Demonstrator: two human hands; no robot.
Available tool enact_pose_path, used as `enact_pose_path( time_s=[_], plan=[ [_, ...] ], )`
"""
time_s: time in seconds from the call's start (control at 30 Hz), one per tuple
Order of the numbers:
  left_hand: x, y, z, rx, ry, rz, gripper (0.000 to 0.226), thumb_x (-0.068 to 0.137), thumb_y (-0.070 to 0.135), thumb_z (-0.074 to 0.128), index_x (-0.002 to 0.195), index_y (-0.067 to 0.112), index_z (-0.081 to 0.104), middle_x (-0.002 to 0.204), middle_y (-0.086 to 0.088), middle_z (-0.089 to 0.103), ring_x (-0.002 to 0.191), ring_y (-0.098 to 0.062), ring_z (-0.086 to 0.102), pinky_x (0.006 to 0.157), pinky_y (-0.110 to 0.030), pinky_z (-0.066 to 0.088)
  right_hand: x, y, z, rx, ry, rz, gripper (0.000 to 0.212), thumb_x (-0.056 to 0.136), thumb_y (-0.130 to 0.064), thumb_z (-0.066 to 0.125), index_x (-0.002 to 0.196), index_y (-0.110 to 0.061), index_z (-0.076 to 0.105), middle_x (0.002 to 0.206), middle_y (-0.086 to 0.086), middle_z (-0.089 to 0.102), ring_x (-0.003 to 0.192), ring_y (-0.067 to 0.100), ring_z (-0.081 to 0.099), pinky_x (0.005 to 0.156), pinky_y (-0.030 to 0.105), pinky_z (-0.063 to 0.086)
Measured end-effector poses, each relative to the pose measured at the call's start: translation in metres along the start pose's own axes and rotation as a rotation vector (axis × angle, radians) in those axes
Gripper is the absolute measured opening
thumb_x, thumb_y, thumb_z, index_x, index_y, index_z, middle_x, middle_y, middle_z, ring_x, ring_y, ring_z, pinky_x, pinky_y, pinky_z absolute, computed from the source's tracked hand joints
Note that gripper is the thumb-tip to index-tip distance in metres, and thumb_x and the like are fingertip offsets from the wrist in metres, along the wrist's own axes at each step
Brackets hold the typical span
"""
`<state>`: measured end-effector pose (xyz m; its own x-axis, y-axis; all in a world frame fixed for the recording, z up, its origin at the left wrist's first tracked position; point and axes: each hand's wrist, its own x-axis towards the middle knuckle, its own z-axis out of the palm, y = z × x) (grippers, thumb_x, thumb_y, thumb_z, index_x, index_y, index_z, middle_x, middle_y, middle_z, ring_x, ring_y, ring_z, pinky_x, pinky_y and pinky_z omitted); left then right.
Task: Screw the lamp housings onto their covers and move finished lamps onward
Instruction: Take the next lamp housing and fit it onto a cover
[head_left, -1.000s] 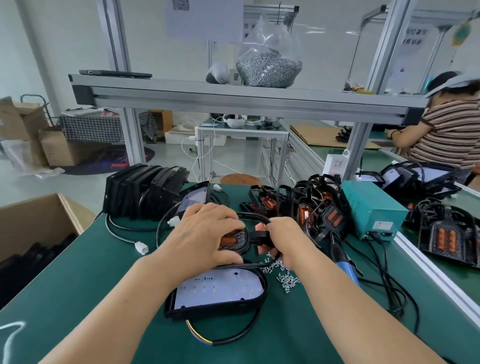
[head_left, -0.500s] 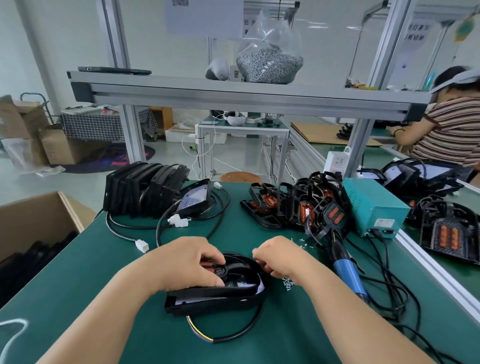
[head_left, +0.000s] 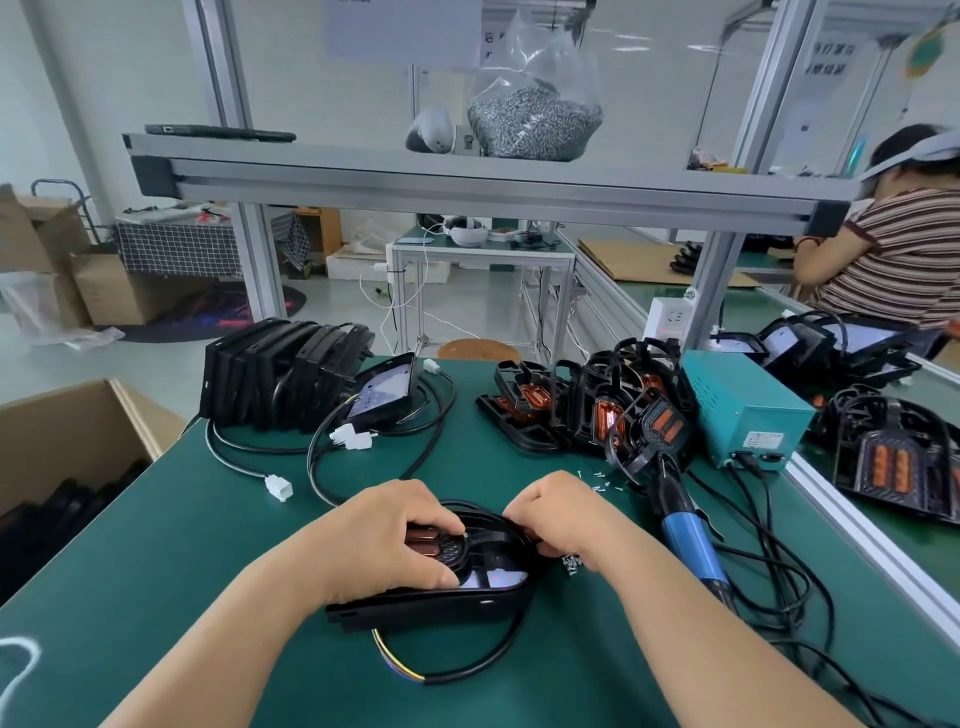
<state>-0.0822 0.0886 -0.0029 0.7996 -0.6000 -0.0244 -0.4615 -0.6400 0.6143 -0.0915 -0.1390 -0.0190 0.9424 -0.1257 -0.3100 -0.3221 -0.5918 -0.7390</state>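
- The housing (head_left: 480, 545) lies on its cover (head_left: 431, 605), near the front of the green table (head_left: 156, 571).
- The left hand (head_left: 384, 540) grips the housing's left side, fingers curled over it.
- The right hand (head_left: 561, 519) pinches its right edge with bent fingers.
- Loose screws (head_left: 571, 562) lie just beside the right hand; a blue screwdriver (head_left: 688, 540) rests further right.

White walls (head_left: 130, 62), aluminium shelf frame (head_left: 467, 182), grey floor (head_left: 156, 358).
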Motion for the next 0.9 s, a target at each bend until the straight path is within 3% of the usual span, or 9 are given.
enact_pose_path(
  time_s=[0.1, 0.3, 0.37, 0.43, 0.53, 0.7, 0.8, 0.87, 0.9],
  plan=[
    [0.000, 0.000, 0.003, -0.003, -0.005, 0.006, 0.038, 0.070, 0.050, 0.081, 0.105, 0.049, 0.068, 0.106, 0.030, 0.055, 0.102, 0.012, 0.049, 0.089, -0.009, 0.038, 0.000, 0.000, -0.003, 0.055, 0.022, -0.010, 0.007, 0.093, -0.016, 0.062, 0.088, -0.012, 0.066, 0.080, 0.007, 0.058, 0.056, 0.012, 0.051, 0.051, 0.020, 0.044],
    [-0.004, -0.004, 0.009, 0.002, 0.005, 0.056, 0.039, 0.072, 0.048, 0.081, 0.107, 0.048, 0.066, 0.106, 0.031, 0.052, 0.108, 0.010, 0.047, 0.093, -0.010, 0.037, 0.000, 0.002, -0.001, 0.035, -0.002, -0.028, 0.033, 0.089, -0.037, 0.071, 0.082, -0.006, 0.070, 0.080, 0.004, 0.059, 0.072, 0.016, 0.053, 0.067, 0.026, 0.048],
    [-0.005, -0.006, 0.010, 0.024, 0.024, 0.079, 0.039, 0.073, 0.048, 0.081, 0.109, 0.048, 0.065, 0.107, 0.027, 0.053, 0.110, 0.007, 0.046, 0.096, -0.013, 0.037, -0.002, 0.000, 0.001, 0.024, 0.003, -0.063, 0.026, 0.085, -0.046, 0.075, 0.081, -0.020, 0.077, 0.076, -0.006, 0.066, 0.065, 0.011, 0.055, 0.065, 0.022, 0.044],
    [-0.008, -0.007, 0.013, 0.050, 0.055, 0.112, 0.041, 0.074, 0.048, 0.080, 0.113, 0.047, 0.065, 0.108, 0.026, 0.053, 0.111, 0.004, 0.044, 0.099, -0.017, 0.036, -0.003, -0.002, 0.007, 0.008, -0.004, -0.091, 0.024, 0.084, -0.050, 0.076, 0.085, -0.026, 0.078, 0.082, -0.008, 0.074, 0.072, 0.007, 0.062, 0.065, 0.024, 0.046],
    [-0.016, -0.008, 0.022, 0.210, 0.160, 0.224, 0.045, 0.075, 0.054, 0.074, 0.118, 0.044, 0.065, 0.114, 0.026, 0.050, 0.110, 0.003, 0.041, 0.101, -0.020, 0.031, 0.000, -0.005, 0.013, -0.005, -0.025, -0.113, 0.029, 0.089, -0.048, 0.072, 0.090, -0.020, 0.078, 0.093, 0.004, 0.077, 0.078, 0.012, 0.062, 0.085, 0.033, 0.053],
    [-0.027, -0.010, 0.028, 0.246, 0.228, 0.308, 0.043, 0.083, 0.063, 0.060, 0.120, 0.042, 0.066, 0.120, 0.027, 0.048, 0.116, 0.003, 0.041, 0.103, -0.022, 0.030, 0.001, -0.005, 0.012, 0.176, -0.074, -0.099, 0.018, 0.088, -0.036, 0.077, 0.086, -0.018, 0.075, 0.080, -0.006, 0.071, 0.077, 0.009, 0.060, 0.072, 0.021, 0.046],
    [-0.027, -0.007, 0.026, -0.145, 0.496, 0.212, 0.027, 0.099, 0.038, 0.053, 0.115, 0.028, 0.072, 0.116, 0.023, 0.054, 0.116, -0.012, 0.051, 0.098, -0.022, 0.043, 0.002, -0.002, 0.012, 0.312, -0.070, -0.087, 0.019, 0.087, -0.032, 0.078, 0.081, -0.016, 0.072, 0.068, -0.008, 0.070, 0.063, 0.007, 0.060, 0.065, 0.018, 0.048],
    [-0.021, -0.008, 0.018, -0.047, 0.769, 0.108, 0.023, 0.099, 0.024, 0.055, 0.116, 0.024, 0.070, 0.115, 0.018, 0.057, 0.115, -0.010, 0.049, 0.098, -0.021, 0.037, 0.001, -0.003, 0.011, 0.321, -0.060, -0.086, 0.019, 0.089, -0.033, 0.076, 0.081, -0.017, 0.070, 0.067, -0.010, 0.069, 0.057, 0.001, 0.059, 0.057, 0.010, 0.047],
    [-0.017, -0.009, 0.014, 0.019, 0.793, 0.044, 0.025, 0.098, 0.023, 0.056, 0.120, 0.023, 0.068, 0.117, 0.016, 0.058, 0.118, -0.011, 0.048, 0.100, -0.024, 0.035, 0.001, -0.003, 0.011, 0.340, -0.058, -0.090, 0.019, 0.090, -0.032, 0.075, 0.081, -0.017, 0.070, 0.068, -0.009, 0.070, 0.057, 0.002, 0.060, 0.058, 0.010, 0.047]
  ],
)
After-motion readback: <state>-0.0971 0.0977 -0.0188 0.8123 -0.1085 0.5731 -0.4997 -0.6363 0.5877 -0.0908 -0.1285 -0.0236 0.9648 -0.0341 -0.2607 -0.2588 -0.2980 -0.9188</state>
